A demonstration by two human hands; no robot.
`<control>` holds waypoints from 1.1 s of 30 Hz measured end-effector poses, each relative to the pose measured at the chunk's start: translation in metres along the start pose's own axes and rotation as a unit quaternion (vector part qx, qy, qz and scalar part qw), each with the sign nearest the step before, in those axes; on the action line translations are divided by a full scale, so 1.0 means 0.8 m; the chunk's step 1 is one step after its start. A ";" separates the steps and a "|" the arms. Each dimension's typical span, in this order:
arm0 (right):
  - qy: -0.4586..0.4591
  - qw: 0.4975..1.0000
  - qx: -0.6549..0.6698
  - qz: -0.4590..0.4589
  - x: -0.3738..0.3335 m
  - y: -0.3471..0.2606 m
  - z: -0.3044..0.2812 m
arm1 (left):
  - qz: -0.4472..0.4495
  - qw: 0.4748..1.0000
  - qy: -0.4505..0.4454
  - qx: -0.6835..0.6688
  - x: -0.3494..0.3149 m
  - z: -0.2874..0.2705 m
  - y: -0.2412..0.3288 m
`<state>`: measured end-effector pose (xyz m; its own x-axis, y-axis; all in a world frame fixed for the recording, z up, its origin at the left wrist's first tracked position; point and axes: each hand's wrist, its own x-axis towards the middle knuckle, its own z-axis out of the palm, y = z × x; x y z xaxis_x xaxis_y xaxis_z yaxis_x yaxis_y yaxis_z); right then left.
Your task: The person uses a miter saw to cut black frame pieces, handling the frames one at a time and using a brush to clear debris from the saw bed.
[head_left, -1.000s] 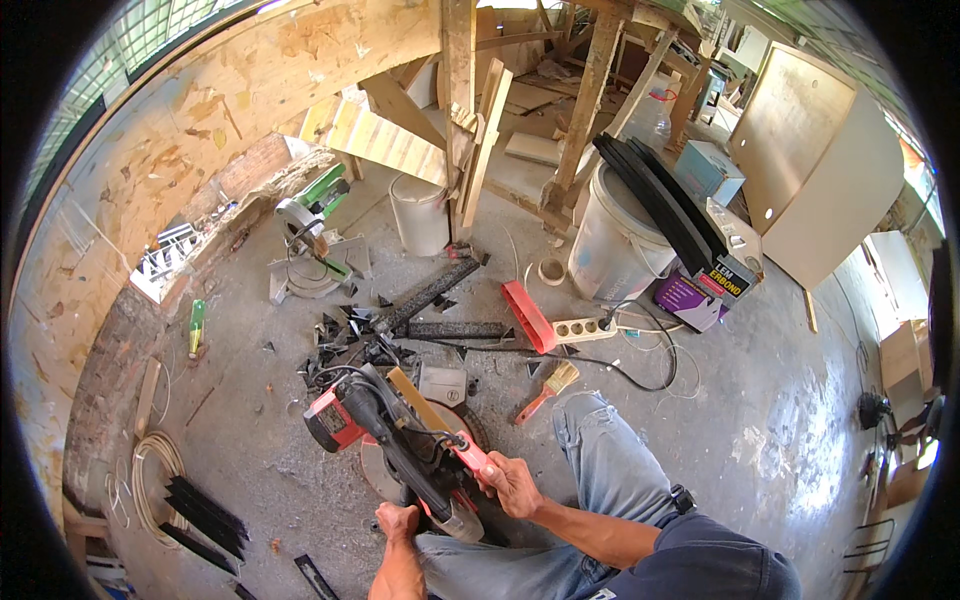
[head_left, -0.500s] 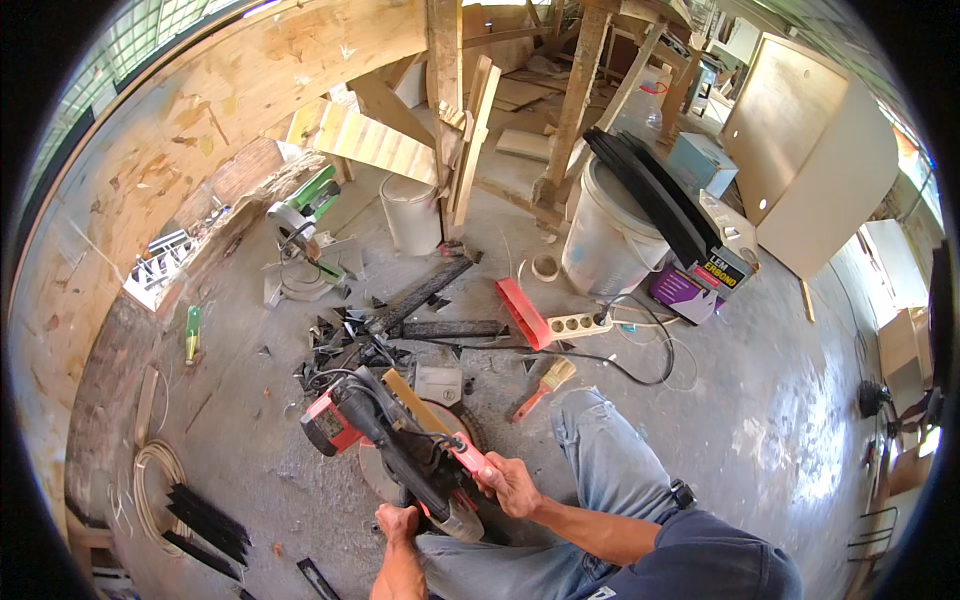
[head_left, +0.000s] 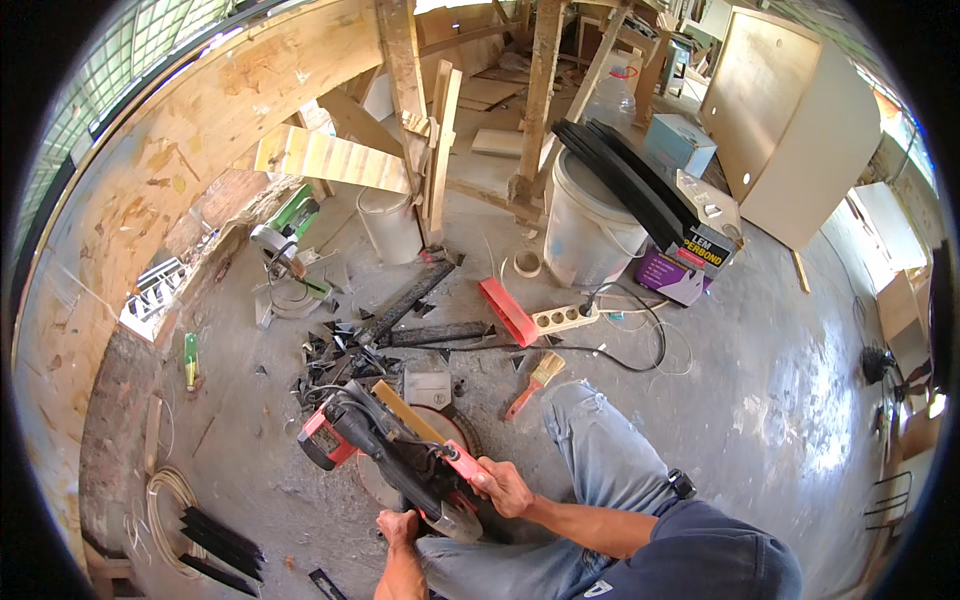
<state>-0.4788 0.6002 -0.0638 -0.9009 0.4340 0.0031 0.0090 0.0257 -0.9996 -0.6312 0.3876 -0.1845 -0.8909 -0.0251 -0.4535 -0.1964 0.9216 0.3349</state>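
- The saw (head_left: 395, 455), a red and black power tool, is sitting on the concrete floor (head_left: 760, 400) just ahead of the person's knees, over a round base.
- Its long axis is running from the red motor end, up and to the left, down to the blade guard close to the person.
- The right hand (head_left: 503, 487) is wrapping closed around the saw's red handle, at the saw's right side.
- The left hand (head_left: 398, 527) is lying at the saw's near end, below the guard; how tightly it is gripping I cannot tell.
- Both hands are touching the saw; the right one is sitting higher on it.
- A wood strip (head_left: 408, 411) is lying across the saw's top, slanting the same way.
- Black offcuts (head_left: 345, 350) are crowding the floor beyond the saw.
- A brush (head_left: 535, 383) is lying to the saw's upper right, apart.
- Bare floor is opening well right of the saw.
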 end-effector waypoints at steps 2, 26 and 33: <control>0.001 0.998 -0.045 -0.037 0.000 -0.001 -0.006 | 0.004 1.000 0.000 -0.002 -0.003 0.004 0.000; 0.073 0.989 -0.095 -0.092 0.002 -0.010 -0.008 | -0.010 0.999 0.009 0.049 -0.006 0.004 -0.073; 0.080 0.987 -0.100 -0.095 0.002 0.005 -0.011 | -0.082 0.995 0.025 0.044 -0.016 0.019 -0.076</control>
<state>-0.4764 0.6087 -0.0674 -0.8150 0.5404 0.2093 -0.0528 0.2904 -0.9554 -0.6019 0.3378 -0.2118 -0.8694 -0.1951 -0.4539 -0.3064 0.9337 0.1854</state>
